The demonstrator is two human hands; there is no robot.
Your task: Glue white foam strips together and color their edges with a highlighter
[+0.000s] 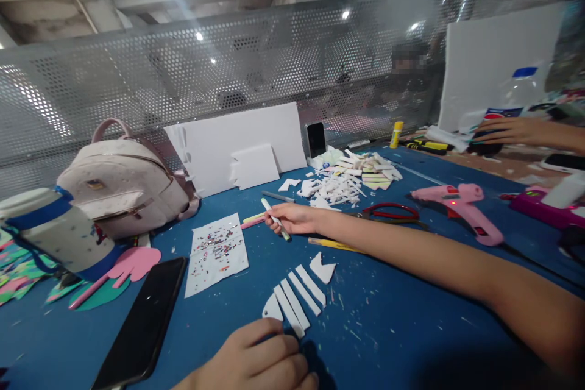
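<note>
Left hand (265, 354) nearest: fingers curled, underside hidden; can't tell from my end if holding anything. White board (269, 128) stands far, probably leaned on perforated barrier (205, 76) for support. Cut white pieces (295, 306) lie in row beyond left hand, likely spaced to keep order. Pale marker (269, 208) over mid blue table (388, 308), right hand (294, 219) fingers closed around it, I'd guess for control.

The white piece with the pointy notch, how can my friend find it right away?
On the blue table, find the person's left hand, then the row of white cutouts just beyond it. The notched piece is at the row's far end from that hand. A V-shaped bite sets it apart: its neighbours are straight strips and, at the other end, a rounded piece with a dark dot.
</note>
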